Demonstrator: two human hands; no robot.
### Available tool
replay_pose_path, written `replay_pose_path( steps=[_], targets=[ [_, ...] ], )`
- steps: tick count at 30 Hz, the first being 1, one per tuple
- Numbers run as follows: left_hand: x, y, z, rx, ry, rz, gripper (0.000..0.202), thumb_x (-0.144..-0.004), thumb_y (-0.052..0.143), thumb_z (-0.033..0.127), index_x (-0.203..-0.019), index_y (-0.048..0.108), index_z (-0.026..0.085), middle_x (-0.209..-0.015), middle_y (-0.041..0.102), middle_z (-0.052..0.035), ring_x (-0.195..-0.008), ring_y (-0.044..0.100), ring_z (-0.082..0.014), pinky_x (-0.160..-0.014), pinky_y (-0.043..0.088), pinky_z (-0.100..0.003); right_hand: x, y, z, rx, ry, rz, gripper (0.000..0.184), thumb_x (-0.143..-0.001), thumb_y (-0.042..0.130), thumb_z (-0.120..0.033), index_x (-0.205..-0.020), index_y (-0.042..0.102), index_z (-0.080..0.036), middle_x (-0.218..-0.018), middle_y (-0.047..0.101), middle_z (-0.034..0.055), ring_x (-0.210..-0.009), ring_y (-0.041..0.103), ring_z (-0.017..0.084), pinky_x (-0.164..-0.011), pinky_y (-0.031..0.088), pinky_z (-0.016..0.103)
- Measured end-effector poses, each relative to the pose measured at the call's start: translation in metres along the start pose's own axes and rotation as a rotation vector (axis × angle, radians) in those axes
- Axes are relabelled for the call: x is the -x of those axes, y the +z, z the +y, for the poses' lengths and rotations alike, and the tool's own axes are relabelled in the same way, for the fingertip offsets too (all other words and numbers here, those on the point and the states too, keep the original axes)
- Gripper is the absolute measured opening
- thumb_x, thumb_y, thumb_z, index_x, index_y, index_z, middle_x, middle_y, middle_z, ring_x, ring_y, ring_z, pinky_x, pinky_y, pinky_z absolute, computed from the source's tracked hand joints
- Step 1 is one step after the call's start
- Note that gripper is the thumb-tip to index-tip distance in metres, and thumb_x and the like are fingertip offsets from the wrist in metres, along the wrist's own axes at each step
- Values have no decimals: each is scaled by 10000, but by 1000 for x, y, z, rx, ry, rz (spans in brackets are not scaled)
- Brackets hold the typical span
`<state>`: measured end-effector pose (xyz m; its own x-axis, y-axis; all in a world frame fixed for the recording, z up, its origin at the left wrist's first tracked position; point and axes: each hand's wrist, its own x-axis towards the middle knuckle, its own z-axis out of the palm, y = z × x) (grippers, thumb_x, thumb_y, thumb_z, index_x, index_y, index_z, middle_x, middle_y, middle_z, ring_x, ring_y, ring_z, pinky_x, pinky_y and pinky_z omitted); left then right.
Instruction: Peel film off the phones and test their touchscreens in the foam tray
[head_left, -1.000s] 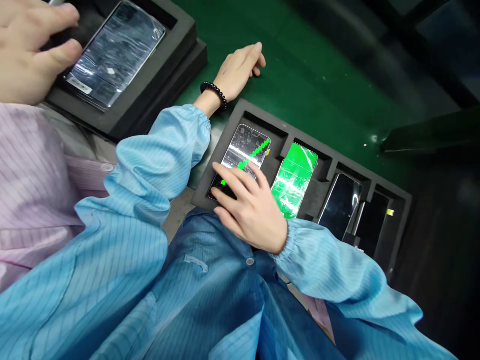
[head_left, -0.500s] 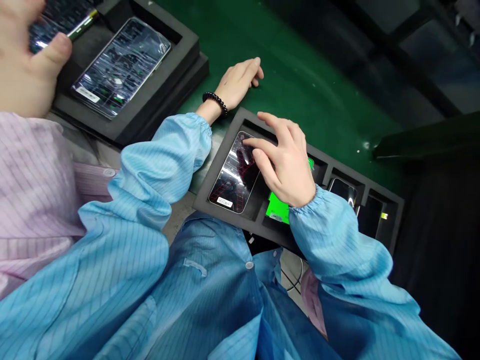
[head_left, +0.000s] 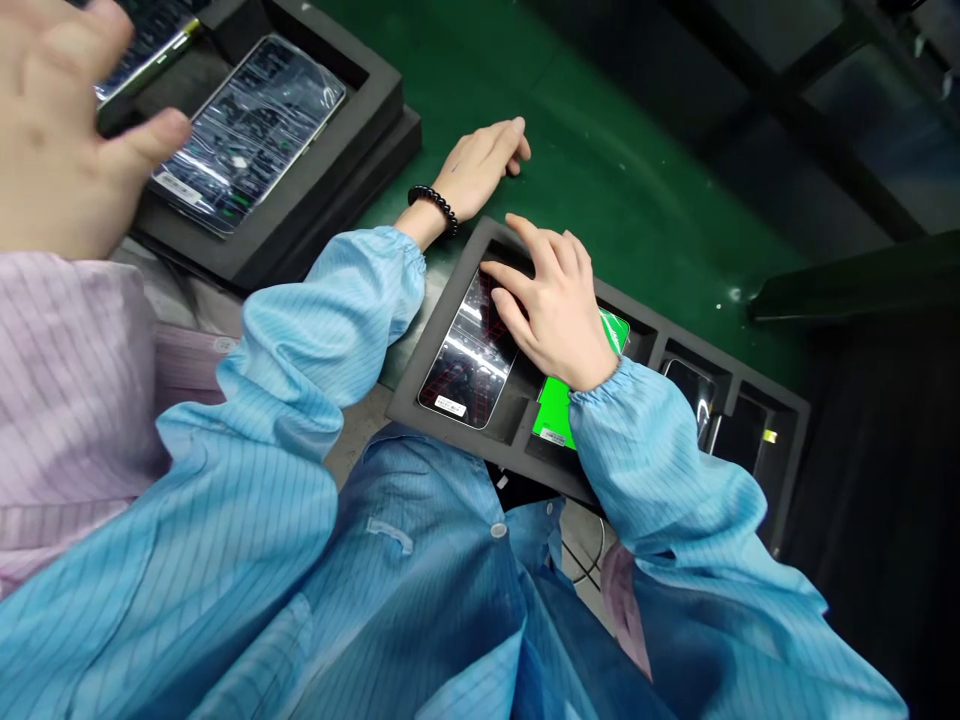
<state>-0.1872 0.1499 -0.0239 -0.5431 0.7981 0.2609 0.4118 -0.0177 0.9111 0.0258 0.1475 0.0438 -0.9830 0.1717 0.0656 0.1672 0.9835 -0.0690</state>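
Observation:
My left hand (head_left: 475, 172), with a black beaded bracelet (head_left: 435, 204) at its wrist, lies on the green table with its fingers relaxed and holds nothing. Over the black foam tray (head_left: 409, 390) is my right hand (head_left: 556, 308), fingers apart, its index fingertip at the top end of a phone (head_left: 471, 350). Whether that fingertip presses the glass I cannot tell. This phone has a dark screen with red grid lines and a white label at its lower end. Partly under my right hand and sleeve, a phone with a bright green screen (head_left: 556, 408) sits in the neighbouring compartment.
Two more phones, one with a dark screen (head_left: 688, 388), sit in the tray's right compartments. At upper left, a co-worker's hand (head_left: 67, 150) in a pink sleeve is over another foam tray (head_left: 300, 205) with a film-covered phone (head_left: 259, 130). The green tabletop (head_left: 622, 180) stretches behind.
My right hand has shifted slightly left and up, its index finger now at the phone's top edge. More green screen shows. The co-worker's hand has moved right. My left hand stays put.

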Motion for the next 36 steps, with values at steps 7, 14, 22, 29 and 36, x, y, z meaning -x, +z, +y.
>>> replay_pose_path(
  steps=[7, 14, 22, 29, 36],
  targets=[
    [-2, 0, -1, -9, 7, 3, 600, -1028, 270, 620, -810, 664, 224, -834, 685, -73, -822, 613, -199, -851, 422, -358, 15, -2, -9, -12, -55, 25, 386, -1032, 379, -350, -1228, 682, -214, -1570, 428, 103, -1365, 453, 317, -1184, 280, 601],
    [-1, -1, 3, -13, -11, -14, 518, -1061, 324, 495, -827, 659, 176, -816, 662, -66, -810, 617, -167, -837, 417, -313, 47, -8, -28, -39, -131, 24, 348, -1018, 436, -322, -1166, 718, -183, -1539, 481, 107, -1325, 493, 317, -1175, 306, 595],
    [-1, -3, 6, -29, -32, -32, 505, -1030, 334, 538, -770, 641, 233, -819, 671, -55, -827, 618, -173, -854, 431, -302, 92, -16, -53, -119, -179, 31, 301, -987, 468, -247, -1076, 739, -150, -1457, 573, 114, -1233, 558, 267, -1160, 334, 539],
    [0, -2, 7, -16, -23, -16, 485, -1065, 345, 428, -794, 661, 179, -802, 661, -66, -820, 632, -172, -833, 425, -302, 98, -23, -63, -230, -142, -7, 323, -976, 463, -215, -882, 769, -176, -1395, 629, 98, -1204, 581, 258, -1132, 366, 532],
    [0, 0, 4, -24, -16, -11, 505, -1074, 317, 419, -824, 674, 163, -811, 665, -67, -810, 625, -158, -833, 416, -294, 75, -26, -23, -157, -7, 116, 357, -1012, 415, -280, -1041, 765, -213, -1422, 598, 86, -1257, 542, 294, -1111, 384, 547]
  ],
)
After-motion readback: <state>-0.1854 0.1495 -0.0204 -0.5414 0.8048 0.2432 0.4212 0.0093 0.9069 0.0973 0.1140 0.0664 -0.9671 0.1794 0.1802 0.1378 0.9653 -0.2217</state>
